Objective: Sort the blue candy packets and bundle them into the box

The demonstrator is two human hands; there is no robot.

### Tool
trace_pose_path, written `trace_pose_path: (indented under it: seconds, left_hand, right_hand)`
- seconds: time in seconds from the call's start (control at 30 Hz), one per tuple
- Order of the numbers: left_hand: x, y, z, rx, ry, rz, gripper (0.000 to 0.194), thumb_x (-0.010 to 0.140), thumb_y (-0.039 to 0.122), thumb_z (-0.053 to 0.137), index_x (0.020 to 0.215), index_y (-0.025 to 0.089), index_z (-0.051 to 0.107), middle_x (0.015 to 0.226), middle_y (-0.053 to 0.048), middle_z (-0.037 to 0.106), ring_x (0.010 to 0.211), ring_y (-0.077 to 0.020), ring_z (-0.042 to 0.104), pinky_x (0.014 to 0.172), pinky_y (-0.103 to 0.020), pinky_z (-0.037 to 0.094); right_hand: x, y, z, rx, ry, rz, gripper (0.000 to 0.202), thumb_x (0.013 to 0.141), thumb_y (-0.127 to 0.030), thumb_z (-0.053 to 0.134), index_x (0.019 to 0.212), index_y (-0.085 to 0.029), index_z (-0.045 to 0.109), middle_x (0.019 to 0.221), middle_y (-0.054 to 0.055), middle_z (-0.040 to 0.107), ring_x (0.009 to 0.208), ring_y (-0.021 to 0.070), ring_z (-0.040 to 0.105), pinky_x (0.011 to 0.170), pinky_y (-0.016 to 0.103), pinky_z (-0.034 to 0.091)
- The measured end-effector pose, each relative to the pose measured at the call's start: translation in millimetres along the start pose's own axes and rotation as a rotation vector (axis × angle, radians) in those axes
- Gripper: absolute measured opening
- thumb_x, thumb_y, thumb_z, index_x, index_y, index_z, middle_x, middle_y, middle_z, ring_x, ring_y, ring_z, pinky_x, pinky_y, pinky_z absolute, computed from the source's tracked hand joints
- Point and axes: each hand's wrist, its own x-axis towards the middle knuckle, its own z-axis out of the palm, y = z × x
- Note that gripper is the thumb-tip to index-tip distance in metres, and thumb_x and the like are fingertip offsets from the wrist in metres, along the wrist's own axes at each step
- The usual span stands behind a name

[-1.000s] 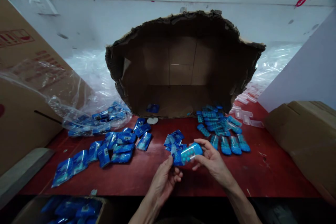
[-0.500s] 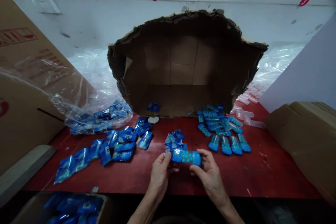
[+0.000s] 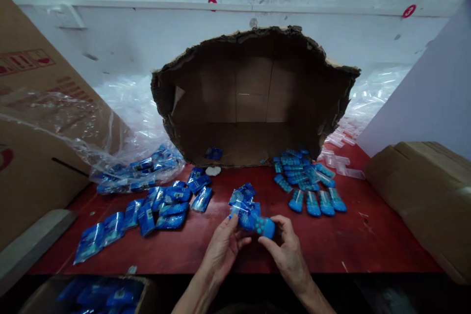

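Between my hands, over the front of the red table, is a clear tube of blue balls (image 3: pixel 260 226) with a blue rounded end. My right hand (image 3: pixel 289 250) grips that blue end between thumb and fingers. At the tube's other end, my left hand (image 3: pixel 222 243) pinches a shiny blue packet (image 3: pixel 243 218) that meets or overlaps the tube; which of these I cannot tell. Just behind lie several more blue packets (image 3: pixel 243 193). To the right, a group of similar blue-ended tubes (image 3: pixel 312 203) rests on the table.
A torn-open cardboard box (image 3: pixel 253 144) stands at the back. Blue packets (image 3: pixel 172 208) and a clear plastic bag (image 3: pixel 140 171) lie left. Cartons (image 3: pixel 423 191) flank both sides. Clear plastic pieces (image 3: pixel 340 162) lie behind right, and an open box (image 3: pixel 143 287) of packets sits below left.
The tube has tilted, its blue end dropping slightly, and less of its clear part shows beside the packet. Both hands are closer together. The camera view has shifted a little upward.
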Motion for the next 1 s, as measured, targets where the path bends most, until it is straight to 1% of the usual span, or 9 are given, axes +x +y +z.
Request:
trace_pose_path:
  seconds: [0.13,0.27,0.33,0.43,0.53,0.6,0.7,0.83,1.0]
  left_hand:
    - [-3,-10,6.7,-0.066,-0.025,-0.039,0.019,0.069,0.028,0.061,0.081,0.014,0.059,0.074,-0.005,0.066,0.065,-0.0155,0.061,0.054,-0.024,0.047]
    - [-4,-12,6.8,-0.057,-0.065,-0.111,0.017,0.071,0.028,0.059,0.077,0.012,0.06,0.072,-0.006,0.065,0.064,-0.0142,0.06,0.055,-0.023,0.046]
    - [-4,-8,6.0,-0.014,-0.144,-0.159,0.018,0.073,0.027,0.056,0.08,0.011,0.06,0.074,-0.007,0.065,0.064,-0.0139,0.059,0.053,-0.023,0.044]
    - [-6,-2,6.9,0.024,-0.306,-0.184,0.02,0.075,0.026,0.053,0.086,0.01,0.061,0.077,-0.008,0.064,0.067,-0.0153,0.059,0.053,-0.023,0.042]
    - [-8,3,8.0,0.003,-0.365,-0.181,0.021,0.074,0.023,0.054,0.09,0.011,0.06,0.083,-0.009,0.063,0.07,-0.0157,0.057,0.055,-0.024,0.042]
    - [-8,4,7.1,-0.003,-0.378,-0.195,0.021,0.073,0.021,0.056,0.091,0.011,0.061,0.086,-0.01,0.062,0.07,-0.0152,0.056,0.057,-0.025,0.042]
    - [-6,1,4.5,-0.008,-0.398,-0.202,0.021,0.071,0.02,0.058,0.089,0.01,0.061,0.086,-0.01,0.062,0.072,-0.0161,0.056,0.059,-0.026,0.042]
    - [-4,-5,3.8,-0.017,-0.397,-0.193,0.02,0.074,0.022,0.054,0.087,0.01,0.062,0.083,-0.009,0.061,0.073,-0.0158,0.055,0.059,-0.025,0.042]
    - [-7,-12,8.2,-0.027,-0.375,-0.199,0.019,0.077,0.022,0.05,0.084,0.009,0.063,0.08,-0.008,0.062,0.07,-0.0127,0.054,0.06,-0.023,0.042]
  right_hand:
    - [-6,2,7,-0.045,0.018,-0.008,0.036,0.067,-0.029,0.063,0.097,-0.023,0.044,0.087,0.005,0.059,0.078,0.0206,0.057,0.069,0.032,0.046]
    - [2,-8,3,0.269,-0.134,0.14,0.027,0.073,-0.036,0.057,0.093,-0.022,0.045,0.073,-0.001,0.055,0.054,0.0119,0.054,0.05,0.025,0.048]
    - [9,-12,-3,0.443,-0.215,0.209,0.025,0.074,-0.038,0.055,0.089,-0.021,0.045,0.07,-0.003,0.051,0.045,0.0075,0.049,0.042,0.022,0.046]
    - [17,-14,-9,0.638,-0.304,0.263,0.034,0.069,-0.035,0.061,0.096,-0.022,0.043,0.072,-0.005,0.049,0.043,0.0055,0.048,0.039,0.02,0.045]
    - [20,-11,-10,0.753,-0.413,0.277,0.048,0.067,-0.034,0.063,0.108,-0.025,0.039,0.076,-0.003,0.05,0.046,0.0066,0.05,0.037,0.018,0.043]
    - [21,-8,-9,0.762,-0.47,0.256,0.057,0.065,-0.035,0.065,0.114,-0.026,0.036,0.081,-0.001,0.051,0.052,0.0086,0.054,0.036,0.016,0.04]
    - [23,-4,-9,0.71,-0.509,0.231,0.063,0.064,-0.032,0.066,0.119,-0.028,0.034,0.084,0.0,0.052,0.054,0.008,0.052,0.036,0.014,0.038]
    - [24,-3,-11,0.598,-0.443,0.191,0.061,0.065,-0.026,0.066,0.119,-0.028,0.037,0.072,-0.004,0.047,0.052,0.006,0.044,0.039,0.013,0.035]
    - [20,-5,-13,0.512,-0.408,0.132,0.057,0.069,-0.03,0.061,0.12,-0.026,0.038,0.068,-0.005,0.041,0.052,0.0067,0.041,0.044,0.017,0.036]
